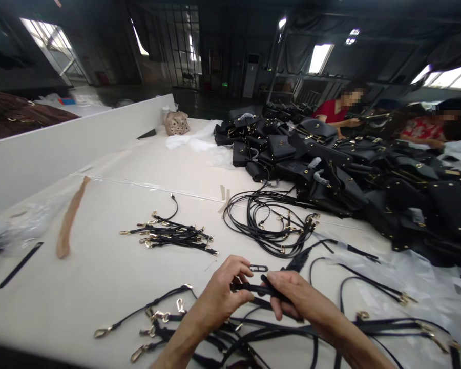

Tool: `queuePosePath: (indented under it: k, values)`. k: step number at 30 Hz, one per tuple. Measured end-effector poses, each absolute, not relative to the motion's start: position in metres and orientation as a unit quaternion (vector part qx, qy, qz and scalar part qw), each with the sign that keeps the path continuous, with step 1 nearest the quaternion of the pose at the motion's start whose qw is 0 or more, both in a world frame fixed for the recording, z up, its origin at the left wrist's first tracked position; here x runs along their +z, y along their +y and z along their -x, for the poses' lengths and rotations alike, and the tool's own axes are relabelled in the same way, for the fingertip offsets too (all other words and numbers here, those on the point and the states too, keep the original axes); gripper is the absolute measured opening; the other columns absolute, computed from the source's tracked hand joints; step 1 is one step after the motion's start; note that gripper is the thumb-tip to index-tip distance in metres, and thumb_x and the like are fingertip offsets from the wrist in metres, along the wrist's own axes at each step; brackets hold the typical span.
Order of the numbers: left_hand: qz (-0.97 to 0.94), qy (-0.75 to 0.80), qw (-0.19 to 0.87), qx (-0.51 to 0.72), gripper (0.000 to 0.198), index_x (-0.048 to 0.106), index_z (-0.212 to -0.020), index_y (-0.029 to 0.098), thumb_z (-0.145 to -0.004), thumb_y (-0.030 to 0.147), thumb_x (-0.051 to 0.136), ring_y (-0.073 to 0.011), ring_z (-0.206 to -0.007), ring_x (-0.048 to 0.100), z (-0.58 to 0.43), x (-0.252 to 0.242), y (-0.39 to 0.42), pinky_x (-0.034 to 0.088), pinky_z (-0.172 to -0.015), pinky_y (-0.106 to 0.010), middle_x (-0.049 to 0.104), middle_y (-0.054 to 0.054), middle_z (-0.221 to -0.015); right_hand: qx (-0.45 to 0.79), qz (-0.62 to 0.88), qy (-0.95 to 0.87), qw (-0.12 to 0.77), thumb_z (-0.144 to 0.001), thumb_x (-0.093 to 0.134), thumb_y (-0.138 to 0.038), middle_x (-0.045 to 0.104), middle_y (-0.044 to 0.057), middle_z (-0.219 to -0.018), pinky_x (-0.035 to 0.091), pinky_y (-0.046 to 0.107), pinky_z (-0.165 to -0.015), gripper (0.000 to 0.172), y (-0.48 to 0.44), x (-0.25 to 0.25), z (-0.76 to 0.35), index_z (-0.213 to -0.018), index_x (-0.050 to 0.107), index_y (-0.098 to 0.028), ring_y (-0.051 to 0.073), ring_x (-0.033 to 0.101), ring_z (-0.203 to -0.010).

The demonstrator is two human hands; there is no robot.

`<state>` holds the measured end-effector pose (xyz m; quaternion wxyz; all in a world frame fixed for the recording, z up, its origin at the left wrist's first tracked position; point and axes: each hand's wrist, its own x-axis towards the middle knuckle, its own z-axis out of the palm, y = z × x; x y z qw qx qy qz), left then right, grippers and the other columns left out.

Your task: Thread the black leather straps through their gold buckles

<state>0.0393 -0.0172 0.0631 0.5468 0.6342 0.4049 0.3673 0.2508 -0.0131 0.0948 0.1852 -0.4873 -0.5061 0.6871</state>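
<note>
Both hands meet over the near middle of the table. My left hand [230, 289] is closed round one part of a black leather strap [262, 290], thumb and fingers pinching it. A short way to the right, my right hand [288, 293] grips the same strap between thumb and fingers. A small oblong buckle-like piece [258, 268] shows just above the strap, by my left fingertips; whether it is attached I cannot tell. Under and around my wrists lie more black straps [280, 328] with gold clasps, partly hidden by my forearms.
Short straps with gold hooks [176, 233] lie in a bunch, beside coiled long straps [253, 225]. Black handbags [315, 159] are heaped at right, with people [332, 110] behind. Clear plastic [418, 287], a tan strip [72, 218] and a white partition [80, 138] are also there.
</note>
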Motion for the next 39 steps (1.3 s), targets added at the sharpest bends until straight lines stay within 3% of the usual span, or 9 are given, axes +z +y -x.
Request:
queuePosePath:
  k: [3,5,8,13,19,24,32,39]
  values:
    - [-0.643,0.433,0.535,0.335,0.019,0.068,-0.088,0.019,-0.072,0.009,0.07,-0.012,-0.072,0.055,-0.041,0.063,-0.018,0.043,-0.068,-0.021,0.064,0.002,-0.079,0.687,0.476,-0.517,0.188,-0.09,0.043,-0.066,0.052,-0.003,-0.045,0.009,0.023,-0.041,0.058,-0.013,0.1,-0.254,-0.073,0.06,-0.013,0.006,0.02,-0.04]
    - [-0.645,0.44,0.532,0.327,0.014,0.07,-0.087,0.018,-0.074,0.013,0.072,-0.0113,-0.067,0.055,-0.042,0.064,-0.017,0.041,-0.063,-0.021,0.064,0.003,-0.071,0.685,0.469,-0.531,0.171,-0.09,0.045,-0.065,0.048,-0.004,-0.042,0.011,0.023,-0.041,0.059,-0.013,0.101,-0.255,-0.065,0.061,-0.013,0.006,0.021,-0.039]
    - [-0.65,0.437,0.518,0.343,0.012,0.071,-0.087,0.017,-0.075,0.018,0.074,-0.0125,-0.07,0.059,-0.042,0.067,-0.017,0.044,-0.066,-0.021,0.07,0.0,-0.076,0.694,0.466,-0.529,0.144,-0.086,0.052,-0.063,0.047,-0.004,-0.04,0.011,0.022,-0.04,0.058,-0.014,0.095,-0.255,-0.059,0.06,-0.013,0.006,0.021,-0.038]
    - [-0.645,0.426,0.522,0.36,0.022,0.069,-0.09,0.017,-0.07,0.012,0.077,-0.014,-0.076,0.064,-0.044,0.065,-0.022,0.047,-0.071,-0.02,0.072,0.0,-0.08,0.686,0.501,-0.518,0.102,-0.08,0.061,-0.058,0.058,-0.001,-0.046,0.014,0.02,-0.036,0.049,-0.019,0.084,-0.256,-0.079,0.071,-0.01,0.006,0.027,-0.034]
    - [-0.652,0.416,0.524,0.357,0.017,0.067,-0.078,0.016,-0.068,0.006,0.077,-0.0089,-0.062,0.056,-0.051,0.063,-0.03,0.041,-0.058,-0.017,0.066,0.004,-0.068,0.698,0.454,-0.534,0.147,-0.085,0.052,-0.066,0.041,-0.007,-0.041,0.015,0.02,-0.038,0.057,-0.026,0.081,-0.258,-0.061,0.056,-0.015,0.005,0.022,-0.037]
    - [-0.644,0.405,0.51,0.401,0.017,0.069,-0.078,0.016,-0.067,0.011,0.081,-0.0099,-0.064,0.061,-0.053,0.064,-0.033,0.044,-0.059,-0.016,0.069,0.002,-0.071,0.746,0.426,-0.479,0.18,-0.087,0.052,-0.063,0.037,-0.01,-0.043,0.017,0.018,-0.037,0.05,-0.034,0.076,-0.263,-0.074,0.057,-0.016,0.005,0.022,-0.037]
    - [-0.696,0.345,0.432,0.459,0.012,0.069,-0.084,0.015,-0.075,0.016,0.077,-0.0116,-0.065,0.065,-0.056,0.056,-0.034,0.049,-0.064,-0.017,0.071,-0.002,-0.073,0.688,0.484,-0.522,0.141,-0.089,0.048,-0.063,0.031,-0.01,-0.047,0.01,0.02,-0.038,0.051,-0.032,0.088,-0.26,-0.077,0.06,-0.014,0.006,0.019,-0.041]
    - [-0.68,0.38,0.468,0.417,0.019,0.068,-0.082,0.016,-0.069,0.008,0.079,-0.0093,-0.06,0.06,-0.057,0.049,-0.036,0.044,-0.057,-0.015,0.069,0.001,-0.07,0.634,0.517,-0.564,0.112,-0.086,0.056,-0.041,0.048,-0.006,-0.041,0.016,0.022,-0.042,0.035,-0.032,0.086,-0.262,-0.065,0.061,-0.013,0.006,0.028,-0.04]
